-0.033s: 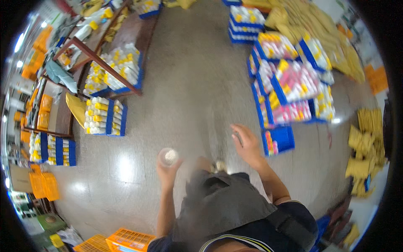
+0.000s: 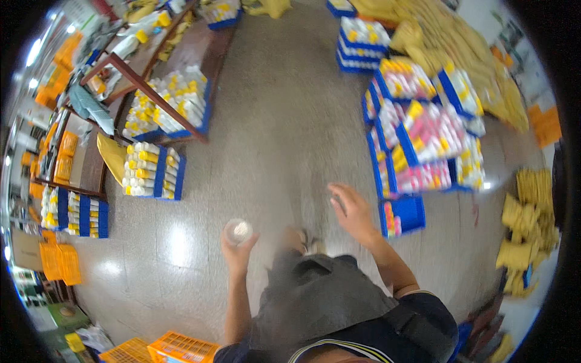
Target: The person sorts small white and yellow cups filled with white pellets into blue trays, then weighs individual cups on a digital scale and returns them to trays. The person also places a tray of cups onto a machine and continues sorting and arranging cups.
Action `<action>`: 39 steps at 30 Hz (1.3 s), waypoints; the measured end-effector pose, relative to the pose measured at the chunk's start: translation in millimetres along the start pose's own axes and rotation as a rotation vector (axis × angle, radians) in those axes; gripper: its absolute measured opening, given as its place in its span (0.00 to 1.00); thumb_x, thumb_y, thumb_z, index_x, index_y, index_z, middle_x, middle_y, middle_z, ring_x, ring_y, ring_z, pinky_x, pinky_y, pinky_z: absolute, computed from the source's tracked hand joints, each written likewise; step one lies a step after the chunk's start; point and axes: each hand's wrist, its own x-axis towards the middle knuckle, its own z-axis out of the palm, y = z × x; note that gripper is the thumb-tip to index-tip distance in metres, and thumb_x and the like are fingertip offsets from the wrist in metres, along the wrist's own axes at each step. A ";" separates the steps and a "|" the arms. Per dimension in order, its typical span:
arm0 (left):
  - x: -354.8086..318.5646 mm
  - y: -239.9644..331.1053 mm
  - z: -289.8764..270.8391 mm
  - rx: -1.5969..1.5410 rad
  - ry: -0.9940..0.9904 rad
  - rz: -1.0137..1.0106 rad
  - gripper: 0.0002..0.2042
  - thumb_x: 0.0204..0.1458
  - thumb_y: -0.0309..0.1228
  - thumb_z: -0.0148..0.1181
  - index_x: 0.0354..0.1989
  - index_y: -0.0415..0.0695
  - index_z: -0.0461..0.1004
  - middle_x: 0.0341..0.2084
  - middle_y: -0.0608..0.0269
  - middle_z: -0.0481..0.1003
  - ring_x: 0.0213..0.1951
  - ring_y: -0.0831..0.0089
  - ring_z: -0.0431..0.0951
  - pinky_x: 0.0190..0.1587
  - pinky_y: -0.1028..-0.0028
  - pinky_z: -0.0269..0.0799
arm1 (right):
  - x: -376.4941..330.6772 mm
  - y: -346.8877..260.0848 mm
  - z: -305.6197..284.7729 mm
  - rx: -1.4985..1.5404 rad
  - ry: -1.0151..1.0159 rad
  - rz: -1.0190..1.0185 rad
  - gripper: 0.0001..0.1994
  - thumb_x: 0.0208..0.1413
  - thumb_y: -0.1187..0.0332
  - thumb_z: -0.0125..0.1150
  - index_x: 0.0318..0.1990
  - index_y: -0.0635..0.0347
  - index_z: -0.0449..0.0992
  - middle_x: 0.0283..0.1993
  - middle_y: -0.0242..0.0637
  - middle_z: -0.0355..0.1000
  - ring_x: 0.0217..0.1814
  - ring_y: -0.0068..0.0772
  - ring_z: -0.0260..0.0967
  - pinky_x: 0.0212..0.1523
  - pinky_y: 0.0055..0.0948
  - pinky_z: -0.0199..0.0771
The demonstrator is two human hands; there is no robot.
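Observation:
My left hand (image 2: pixel 235 247) is wrapped round a small clear cup (image 2: pixel 238 232) held out over the floor. Something white lies inside the cup, too small to make out. My right hand (image 2: pixel 353 212) holds nothing; its fingers are loosely stretched and apart in mid-air. Nearest to it is an open blue crate (image 2: pixel 411 216) on the floor, with a row of orange and pink pieces along one side. Below my hands is the grey apron (image 2: pixel 327 296) I wear, and a shoe (image 2: pixel 316 245) shows past its edge.
Stacked blue crates (image 2: pixel 411 142) of white, pink and yellow-capped bottles stand on the right, with yellow sacks (image 2: pixel 448 48) behind them. On the left are a wooden rack (image 2: pixel 142 91), more bottle crates (image 2: pixel 161 172) and orange crates (image 2: pixel 60 263). Another orange crate (image 2: pixel 181 348) sits near my left elbow.
The surroundings have shifted slightly in the picture. My left hand with the cup sits a little further left, and my right hand has barely moved. More of a shoe shows.

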 end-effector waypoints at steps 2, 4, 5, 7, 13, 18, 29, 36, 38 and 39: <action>63.8 -2.4 3.7 -0.058 0.154 -0.038 0.27 0.40 0.25 0.77 0.50 0.38 0.73 0.44 0.57 0.76 0.46 0.65 0.78 0.49 0.65 0.75 | 81.6 23.1 36.4 -0.042 -0.112 -0.112 0.18 0.55 0.74 0.63 0.54 0.59 0.75 0.56 0.41 0.74 0.53 0.45 0.75 0.51 0.40 0.76; 131.5 -3.9 14.3 -0.145 0.228 -0.078 0.27 0.40 0.25 0.77 0.50 0.36 0.73 0.42 0.58 0.76 0.45 0.65 0.78 0.49 0.65 0.75 | 156.5 47.2 78.2 -0.050 -0.198 -0.168 0.18 0.55 0.74 0.63 0.55 0.59 0.75 0.56 0.41 0.73 0.53 0.45 0.74 0.52 0.40 0.76; 169.8 -2.4 19.1 -0.187 0.268 -0.117 0.27 0.40 0.25 0.77 0.50 0.36 0.73 0.42 0.58 0.76 0.45 0.65 0.78 0.49 0.65 0.75 | 194.9 60.9 97.5 -0.037 -0.220 -0.190 0.18 0.56 0.74 0.63 0.54 0.59 0.75 0.56 0.41 0.73 0.53 0.45 0.74 0.52 0.41 0.75; 257.5 11.9 30.9 -0.099 0.275 -0.112 0.32 0.41 0.25 0.77 0.56 0.35 0.67 0.46 0.57 0.74 0.47 0.64 0.77 0.50 0.66 0.74 | 271.7 80.5 129.1 -0.035 -0.259 -0.181 0.18 0.56 0.73 0.63 0.55 0.59 0.75 0.56 0.42 0.73 0.53 0.46 0.74 0.52 0.41 0.75; 509.3 100.8 79.3 -0.285 0.113 0.063 0.33 0.44 0.23 0.74 0.59 0.39 0.63 0.49 0.58 0.72 0.52 0.67 0.74 0.53 0.68 0.72 | 471.8 141.3 154.9 -0.100 -0.288 0.023 0.20 0.55 0.73 0.63 0.56 0.61 0.73 0.56 0.46 0.72 0.55 0.52 0.72 0.53 0.43 0.74; 733.5 178.5 127.7 -0.329 0.110 0.248 0.30 0.43 0.19 0.72 0.56 0.39 0.67 0.48 0.63 0.73 0.51 0.73 0.75 0.55 0.69 0.71 | 653.9 229.2 199.6 -0.180 -0.272 0.223 0.21 0.57 0.72 0.61 0.58 0.61 0.71 0.56 0.50 0.72 0.58 0.56 0.70 0.57 0.47 0.71; 1084.4 319.5 121.0 -0.358 0.349 0.099 0.34 0.40 0.20 0.73 0.58 0.40 0.62 0.50 0.58 0.71 0.54 0.70 0.73 0.58 0.68 0.70 | 1213.4 245.4 380.6 0.101 -0.294 -0.163 0.20 0.59 0.70 0.63 0.59 0.60 0.72 0.57 0.46 0.74 0.57 0.43 0.74 0.56 0.38 0.74; 1295.5 368.9 108.0 -0.508 0.469 0.290 0.34 0.43 0.28 0.76 0.58 0.39 0.63 0.51 0.57 0.72 0.54 0.68 0.74 0.59 0.67 0.69 | 1517.2 183.3 523.6 0.533 -0.380 -0.426 0.22 0.59 0.71 0.64 0.61 0.62 0.71 0.55 0.40 0.76 0.53 0.33 0.74 0.53 0.32 0.74; 1368.1 390.9 108.9 -0.550 0.465 0.365 0.35 0.42 0.27 0.76 0.59 0.38 0.62 0.52 0.57 0.72 0.54 0.67 0.74 0.60 0.67 0.68 | 1601.9 171.3 557.5 0.543 -0.376 -0.380 0.23 0.60 0.69 0.64 0.62 0.63 0.69 0.56 0.43 0.75 0.56 0.32 0.73 0.53 0.32 0.74; 1397.5 402.5 111.5 -0.592 0.471 0.369 0.35 0.42 0.26 0.76 0.59 0.38 0.62 0.53 0.57 0.72 0.55 0.68 0.74 0.60 0.67 0.68 | 1638.8 168.1 574.5 0.553 -0.386 -0.360 0.24 0.61 0.68 0.65 0.62 0.64 0.68 0.57 0.44 0.75 0.57 0.32 0.73 0.53 0.32 0.74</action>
